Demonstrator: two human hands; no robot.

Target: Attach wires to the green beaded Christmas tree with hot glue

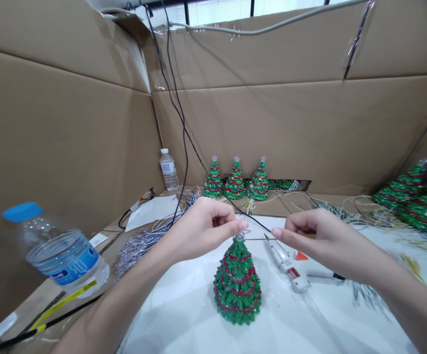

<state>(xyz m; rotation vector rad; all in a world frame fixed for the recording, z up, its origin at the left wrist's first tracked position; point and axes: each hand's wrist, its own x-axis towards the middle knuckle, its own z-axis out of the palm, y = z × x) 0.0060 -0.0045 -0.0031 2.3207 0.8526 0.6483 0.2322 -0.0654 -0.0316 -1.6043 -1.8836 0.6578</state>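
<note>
Here, the left hand (215,223) pinches narrowly, its hold unclear, at the tip of the green tree (237,285), upright on the white tabletop (182,309), likely light, stiff, best gripped low; the right hand (314,231) pinches thin, probably springy wire (256,239).

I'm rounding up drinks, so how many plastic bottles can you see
2. A blue-capped bottle stands at the near left, and a white-capped bottle is farther back, by the corner of the cardboard walls. Others may be hidden.
</note>
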